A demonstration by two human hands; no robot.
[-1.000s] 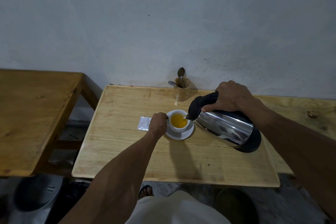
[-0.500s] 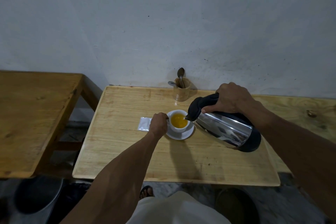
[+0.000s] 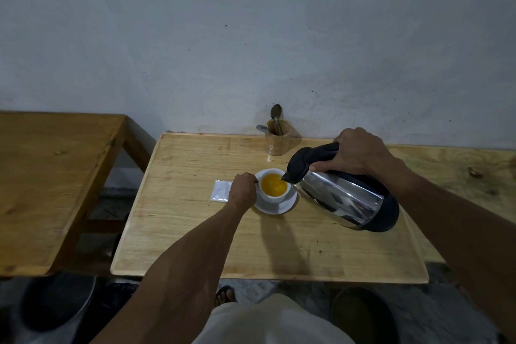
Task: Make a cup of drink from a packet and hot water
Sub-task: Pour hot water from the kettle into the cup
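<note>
A white cup point(image 3: 272, 196) stands on a white saucer point(image 3: 284, 206) near the middle of the light wooden table point(image 3: 195, 246). Orange liquid fills the cup. My left hand point(image 3: 242, 188) grips the cup at its left side. My right hand point(image 3: 354, 154) holds the black handle of a steel kettle point(image 3: 340, 198), which is tilted with its spout over the cup's right rim. A small white packet point(image 3: 220, 190) lies flat on the table just left of my left hand.
A wooden holder point(image 3: 279, 139) with two spoons stands at the table's back edge by the wall. A darker wooden table point(image 3: 50, 176) is on the left. Dark round stools point(image 3: 55, 304) and my sandalled foot point(image 3: 224, 294) are on the floor below.
The kettle stays tilted over the cup, and the orange liquid in the cup stands a little higher. Both hands have barely moved.
</note>
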